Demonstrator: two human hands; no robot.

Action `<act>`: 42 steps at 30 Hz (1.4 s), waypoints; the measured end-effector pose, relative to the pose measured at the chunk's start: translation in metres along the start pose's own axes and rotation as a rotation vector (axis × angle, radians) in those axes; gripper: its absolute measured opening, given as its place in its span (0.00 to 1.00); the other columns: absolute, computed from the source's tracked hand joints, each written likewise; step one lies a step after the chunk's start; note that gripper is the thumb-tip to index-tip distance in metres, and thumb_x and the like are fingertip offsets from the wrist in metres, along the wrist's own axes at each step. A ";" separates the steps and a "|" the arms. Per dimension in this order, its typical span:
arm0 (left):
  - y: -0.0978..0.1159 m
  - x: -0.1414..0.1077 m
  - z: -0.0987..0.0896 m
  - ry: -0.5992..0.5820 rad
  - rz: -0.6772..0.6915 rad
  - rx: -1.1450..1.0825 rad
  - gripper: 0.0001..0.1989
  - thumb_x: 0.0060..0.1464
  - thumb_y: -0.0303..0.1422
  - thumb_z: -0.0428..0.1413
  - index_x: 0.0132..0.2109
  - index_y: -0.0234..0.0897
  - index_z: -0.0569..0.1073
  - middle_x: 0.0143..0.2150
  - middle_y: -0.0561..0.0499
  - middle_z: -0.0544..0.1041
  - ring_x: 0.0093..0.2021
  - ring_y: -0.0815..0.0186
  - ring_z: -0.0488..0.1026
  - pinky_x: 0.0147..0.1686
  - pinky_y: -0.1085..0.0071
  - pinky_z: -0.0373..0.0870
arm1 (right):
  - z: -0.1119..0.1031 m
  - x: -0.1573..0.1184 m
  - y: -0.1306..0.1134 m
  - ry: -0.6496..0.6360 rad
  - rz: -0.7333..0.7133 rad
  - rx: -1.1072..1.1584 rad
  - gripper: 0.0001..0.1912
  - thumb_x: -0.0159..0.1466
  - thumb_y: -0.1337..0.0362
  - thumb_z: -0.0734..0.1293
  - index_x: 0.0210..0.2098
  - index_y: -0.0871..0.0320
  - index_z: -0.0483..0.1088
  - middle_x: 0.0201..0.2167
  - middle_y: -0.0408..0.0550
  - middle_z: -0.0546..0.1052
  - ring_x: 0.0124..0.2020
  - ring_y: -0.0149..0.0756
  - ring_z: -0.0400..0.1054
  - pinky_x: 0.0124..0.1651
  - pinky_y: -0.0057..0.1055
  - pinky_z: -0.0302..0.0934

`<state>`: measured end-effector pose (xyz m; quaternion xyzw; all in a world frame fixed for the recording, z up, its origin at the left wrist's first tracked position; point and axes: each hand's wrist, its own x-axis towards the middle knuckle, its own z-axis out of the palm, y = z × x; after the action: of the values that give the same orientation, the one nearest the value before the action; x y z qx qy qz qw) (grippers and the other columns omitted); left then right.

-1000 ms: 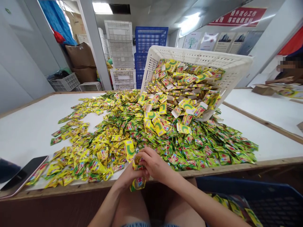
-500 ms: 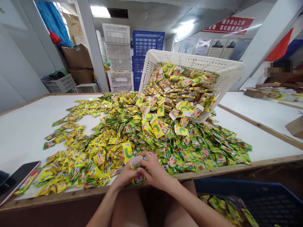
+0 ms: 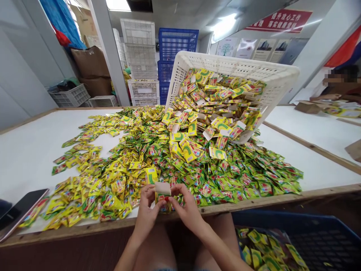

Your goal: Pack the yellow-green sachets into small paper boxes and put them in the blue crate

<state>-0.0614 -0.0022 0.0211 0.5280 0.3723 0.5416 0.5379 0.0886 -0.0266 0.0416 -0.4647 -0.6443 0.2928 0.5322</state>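
Note:
Between my two hands, over the table's front edge, is a small printed carton [image 3: 163, 188] with its pale top flap standing up. My left hand [image 3: 148, 206] grips its left side, thumb at the front. At the right side, my right hand [image 3: 184, 205] pinches it with thumb and fingers. Just beyond lie green sachets [image 3: 220, 184] and, to the left, yellow sachets [image 3: 113, 184] in a wide heap. A yellow carton [image 3: 151, 175] rests on the heap close to my left hand.
A tilted white basket [image 3: 282, 75] spills cartons onto the heap. Below the table at right, a blue crate [image 3: 318, 226] contains yellow packs. A phone [image 3: 24, 210] lies at the left front. Stacked blue crates [image 3: 178, 45] stand behind. Another person [image 3: 342, 84] sits at far right.
My hands have moved apart to either side of the carton, and its flap now faces me upright. The view has shifted slightly.

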 end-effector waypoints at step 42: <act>0.001 0.005 0.028 0.346 0.154 0.125 0.07 0.51 0.35 0.55 0.34 0.36 0.69 0.31 0.52 0.69 0.33 0.68 0.67 0.35 0.75 0.65 | 0.025 0.007 -0.003 0.218 0.032 -0.200 0.05 0.62 0.64 0.61 0.35 0.56 0.68 0.33 0.45 0.73 0.37 0.36 0.64 0.41 0.32 0.58</act>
<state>-0.0336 -0.0025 0.0275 0.4865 0.4507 0.6394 0.3891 0.0635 -0.0186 0.0407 -0.5547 -0.6012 0.1832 0.5452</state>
